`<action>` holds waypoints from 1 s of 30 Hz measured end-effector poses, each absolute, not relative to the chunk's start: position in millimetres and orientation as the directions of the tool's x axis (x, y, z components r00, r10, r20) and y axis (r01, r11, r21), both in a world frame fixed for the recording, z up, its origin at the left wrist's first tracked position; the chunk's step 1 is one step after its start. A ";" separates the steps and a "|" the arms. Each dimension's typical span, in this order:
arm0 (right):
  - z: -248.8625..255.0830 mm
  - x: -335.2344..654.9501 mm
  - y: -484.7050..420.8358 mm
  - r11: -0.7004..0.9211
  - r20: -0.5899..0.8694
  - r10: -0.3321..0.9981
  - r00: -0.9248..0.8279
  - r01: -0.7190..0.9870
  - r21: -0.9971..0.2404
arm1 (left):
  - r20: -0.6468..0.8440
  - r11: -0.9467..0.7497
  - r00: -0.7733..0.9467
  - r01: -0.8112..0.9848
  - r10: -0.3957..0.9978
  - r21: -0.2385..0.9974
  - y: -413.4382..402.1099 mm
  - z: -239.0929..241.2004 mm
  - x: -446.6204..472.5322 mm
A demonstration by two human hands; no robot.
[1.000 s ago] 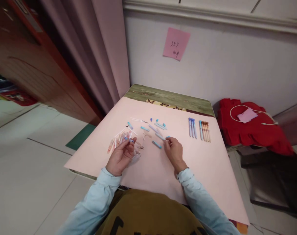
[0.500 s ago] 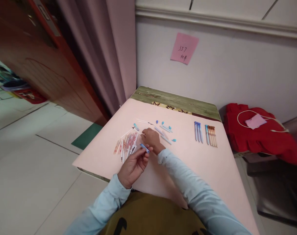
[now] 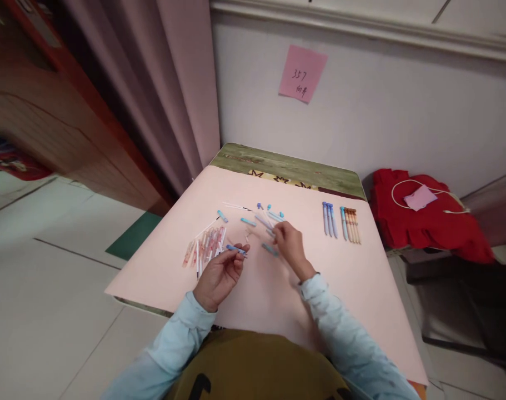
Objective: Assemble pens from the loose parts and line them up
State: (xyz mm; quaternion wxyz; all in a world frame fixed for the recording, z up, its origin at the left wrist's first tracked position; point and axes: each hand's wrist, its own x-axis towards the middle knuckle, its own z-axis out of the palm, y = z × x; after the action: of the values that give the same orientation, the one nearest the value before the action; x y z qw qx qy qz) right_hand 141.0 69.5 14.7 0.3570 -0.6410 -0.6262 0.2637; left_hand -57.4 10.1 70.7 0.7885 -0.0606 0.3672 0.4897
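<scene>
My left hand (image 3: 219,278) is closed, thumb and fingers pinching a short blue pen barrel (image 3: 235,249) just above the table. To its right, my right hand (image 3: 293,248) reaches over the loose pen parts, its fingers curled together; whatever they grip is hidden and smeared by motion. A teal pen part (image 3: 270,249) shows blurred beside that hand. Farther back lie a lilac barrel (image 3: 262,220), a turquoise piece (image 3: 248,221) and a dark blue cap (image 3: 259,205). Left of my left hand is a pile of pink patterned tubes (image 3: 213,240) with white refills (image 3: 198,258) among them.
Three blue-purple pens (image 3: 330,219) and a row of one turquoise and several brown pens (image 3: 352,225) lie at the right on the pink-covered table (image 3: 361,311). A red cloth (image 3: 431,228) with a white cable (image 3: 396,191) is beyond the right edge. A wooden door (image 3: 69,139) stands left.
My right hand has moved right, from beside the refills to the loose pen parts. A turquoise piece now shows where it was. My left hand still holds the blue barrel; the view has shifted slightly.
</scene>
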 end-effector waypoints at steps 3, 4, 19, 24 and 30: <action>6.9 181.6 55.0 -0.024 0.080 0.978 0.193 0.483 -0.876 | -0.664 0.519 0.261 -0.825 0.701 0.224 21.8 66.9 -47.6; 4.9 189.1 51.5 -0.028 0.084 0.976 0.199 0.500 -0.865 | -0.663 0.522 0.269 -0.825 0.698 0.215 25.2 66.0 -43.4; -18.8 167.5 38.0 -0.017 0.248 0.960 0.133 0.907 -0.421 | -0.703 0.567 0.258 -0.786 0.663 0.246 35.7 44.8 -20.2; -23.5 168.9 36.8 0.059 0.266 0.961 0.072 0.889 -0.454 | -0.699 0.575 0.250 -0.770 0.670 0.276 43.9 44.2 -13.1; 6.0 173.6 33.9 -0.037 0.154 0.938 0.311 0.530 -0.847 | -0.661 0.585 0.274 -0.750 0.698 0.307 51.9 46.3 -3.5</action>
State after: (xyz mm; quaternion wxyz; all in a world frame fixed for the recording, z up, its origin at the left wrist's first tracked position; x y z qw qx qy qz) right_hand 173.6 33.9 6.0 0.4376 -0.6811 -0.5387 0.2331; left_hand -3.5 51.9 46.3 0.7974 -0.0329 0.3959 0.4542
